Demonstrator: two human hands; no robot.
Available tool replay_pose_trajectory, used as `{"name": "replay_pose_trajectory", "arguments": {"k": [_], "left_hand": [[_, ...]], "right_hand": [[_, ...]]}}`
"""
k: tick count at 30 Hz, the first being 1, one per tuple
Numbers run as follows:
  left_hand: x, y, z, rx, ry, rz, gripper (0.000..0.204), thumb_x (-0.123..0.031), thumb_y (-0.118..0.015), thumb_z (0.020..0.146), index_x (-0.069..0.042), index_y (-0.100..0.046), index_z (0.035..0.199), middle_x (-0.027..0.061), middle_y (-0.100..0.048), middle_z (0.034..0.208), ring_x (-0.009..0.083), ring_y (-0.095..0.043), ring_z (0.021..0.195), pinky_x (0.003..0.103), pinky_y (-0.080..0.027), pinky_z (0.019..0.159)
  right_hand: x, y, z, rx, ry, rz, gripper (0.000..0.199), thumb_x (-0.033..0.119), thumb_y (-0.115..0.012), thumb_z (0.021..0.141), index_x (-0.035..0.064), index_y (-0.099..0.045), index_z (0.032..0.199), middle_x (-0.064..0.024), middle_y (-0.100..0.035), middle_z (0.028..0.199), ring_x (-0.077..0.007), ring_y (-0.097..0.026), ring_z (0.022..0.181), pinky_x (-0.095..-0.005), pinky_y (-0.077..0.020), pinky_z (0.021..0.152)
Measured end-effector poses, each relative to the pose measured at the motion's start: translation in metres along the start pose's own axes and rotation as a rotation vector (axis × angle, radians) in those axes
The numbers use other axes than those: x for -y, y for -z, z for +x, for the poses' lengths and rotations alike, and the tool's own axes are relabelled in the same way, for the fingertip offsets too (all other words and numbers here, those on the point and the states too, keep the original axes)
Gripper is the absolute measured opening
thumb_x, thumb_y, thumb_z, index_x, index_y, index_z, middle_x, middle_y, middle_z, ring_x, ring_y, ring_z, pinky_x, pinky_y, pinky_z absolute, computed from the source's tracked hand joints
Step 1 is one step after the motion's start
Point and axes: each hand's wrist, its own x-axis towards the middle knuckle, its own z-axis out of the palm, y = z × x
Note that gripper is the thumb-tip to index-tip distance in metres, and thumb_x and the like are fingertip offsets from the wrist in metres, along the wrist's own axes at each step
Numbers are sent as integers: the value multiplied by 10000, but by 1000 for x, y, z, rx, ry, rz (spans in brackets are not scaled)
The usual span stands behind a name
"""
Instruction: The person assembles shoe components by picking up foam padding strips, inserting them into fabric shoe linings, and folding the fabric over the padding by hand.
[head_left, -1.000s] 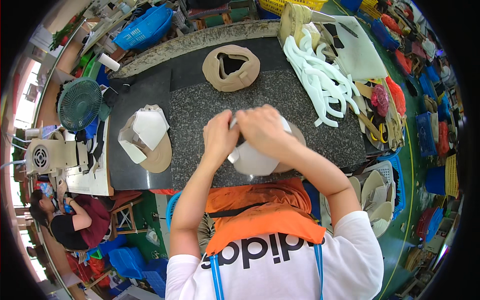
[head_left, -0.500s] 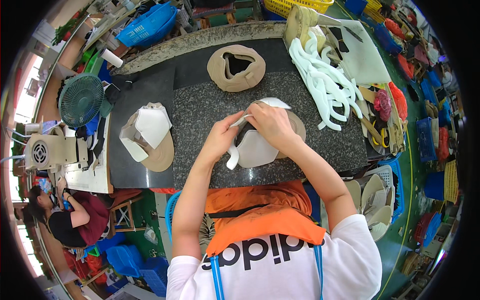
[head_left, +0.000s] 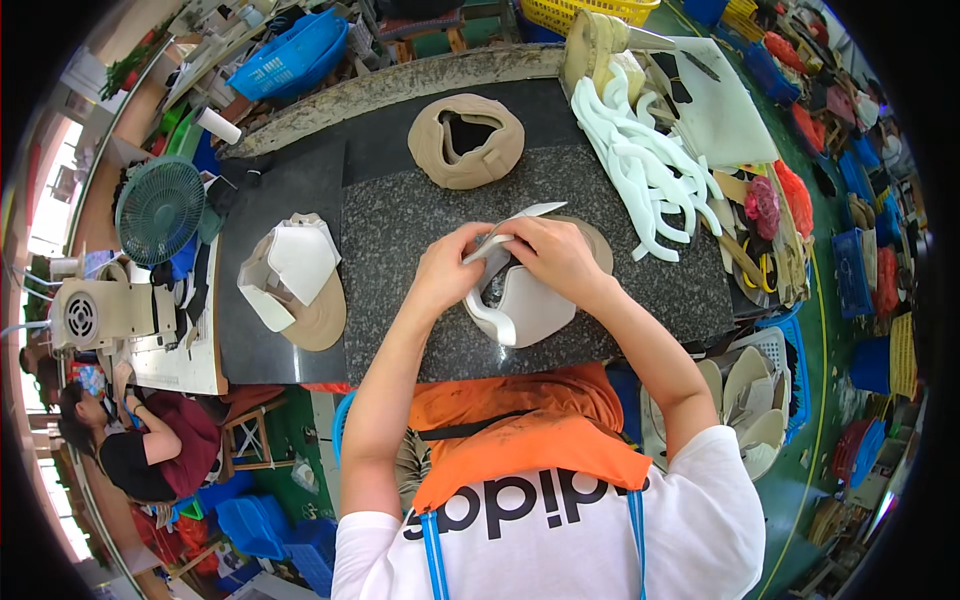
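Gripping white strip, long axis pointing upper-right.

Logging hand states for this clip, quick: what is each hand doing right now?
Left hand: closed, pinching the white foam strip.
Right hand: closed on the white shoe piece, pressing the strip onto it.

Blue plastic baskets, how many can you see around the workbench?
4 at least: one blue basket beyond the bench at upper left, two on the floor at lower left, one on the right. Clutter may hide more.
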Motion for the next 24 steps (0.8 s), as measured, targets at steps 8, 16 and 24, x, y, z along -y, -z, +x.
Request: {"name": "replay_pose_trajectory", "arguments": {"k": [8,16,24], "left_hand": [[-4,-7,4,45,-159,122,216,-27,-617,735,-13,-645,949,98,-629,833,221,-620,801,315,-471,721],[-5,5,-6,-55,-133,206,192,-82,-595,752,-35,-657,929,128,-626,923,329,-603,908,414,-474,773],[-9,18,-31,128,-199,694,230,-242,-652,704,-65,-607,845,158,-649,729,342,-654,723,464,-515,592]], "right_hand": [[5,0,-7,-31,-192,-11,100,109,-621,795,66,-577,873,-98,-634,783,-287,-626,727,-385,-488,628],[31,8,18,-144,80,-361,227,78,-617,752,44,-565,970,-123,-595,852,-280,-599,843,-389,-473,689],[13,36,-20,315,-392,-106,188,54,-628,760,5,-613,941,-156,-612,921,-272,-606,782,-345,-479,665]]}}
